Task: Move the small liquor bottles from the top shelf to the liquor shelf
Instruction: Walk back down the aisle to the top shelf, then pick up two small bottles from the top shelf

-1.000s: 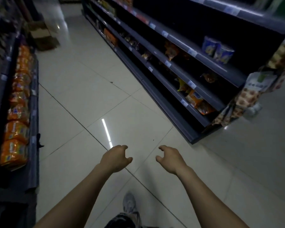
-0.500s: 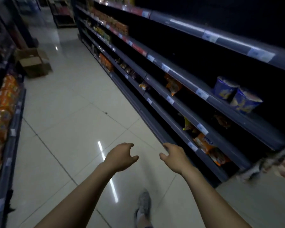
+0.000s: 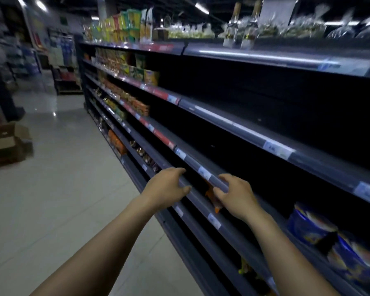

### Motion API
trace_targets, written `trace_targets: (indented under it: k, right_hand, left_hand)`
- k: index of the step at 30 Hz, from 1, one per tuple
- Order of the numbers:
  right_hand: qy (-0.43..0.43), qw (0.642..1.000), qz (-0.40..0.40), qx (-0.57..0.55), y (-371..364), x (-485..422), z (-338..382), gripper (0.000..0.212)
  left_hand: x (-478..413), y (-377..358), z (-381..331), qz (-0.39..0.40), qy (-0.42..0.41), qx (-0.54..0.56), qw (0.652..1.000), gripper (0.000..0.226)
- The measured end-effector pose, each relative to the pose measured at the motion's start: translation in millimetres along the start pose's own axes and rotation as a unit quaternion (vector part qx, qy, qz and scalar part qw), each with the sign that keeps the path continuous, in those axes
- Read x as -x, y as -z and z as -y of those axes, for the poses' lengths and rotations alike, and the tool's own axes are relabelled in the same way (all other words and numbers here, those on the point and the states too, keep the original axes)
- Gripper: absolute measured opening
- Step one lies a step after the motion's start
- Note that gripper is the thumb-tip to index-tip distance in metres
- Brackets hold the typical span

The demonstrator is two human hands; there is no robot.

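Two bottles stand upright on the top shelf, high above; right hand nearer, left hand beside it, fingers loosely apart, empty.

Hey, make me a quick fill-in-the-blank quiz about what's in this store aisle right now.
1. Two tall bottles stand on the ____ shelf.
2. Both hands, the left hand and the right hand, are ____, holding nothing.
3. A cardboard ____ sits open on the floor.
4. The blue tubs sit on a shelf to the person's ____.

Missing words: top; empty; box; right
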State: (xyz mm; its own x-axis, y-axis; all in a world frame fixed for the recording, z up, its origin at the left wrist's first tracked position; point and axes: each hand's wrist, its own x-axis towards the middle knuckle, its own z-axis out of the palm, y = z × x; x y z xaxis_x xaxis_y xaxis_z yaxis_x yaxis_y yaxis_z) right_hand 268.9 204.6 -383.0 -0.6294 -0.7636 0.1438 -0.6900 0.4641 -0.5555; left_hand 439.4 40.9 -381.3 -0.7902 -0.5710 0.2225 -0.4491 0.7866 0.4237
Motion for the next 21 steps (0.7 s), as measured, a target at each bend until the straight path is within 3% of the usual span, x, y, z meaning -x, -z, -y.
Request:
trace_targets:
  k: [10,21]
  right_hand:
    - [-0.001,0.977,-0.203,0.071,73,-198,81,0.054]
    - [-0.007,0.933,-0.334,0.135,161,-320,139,0.053]
  left_hand:
    - [-248,101,25,-0.097,-0.18,0.022,0.979,0.066]
    - [-429,193,2,-0.168,-0.312,0.092,0.931,0.064]
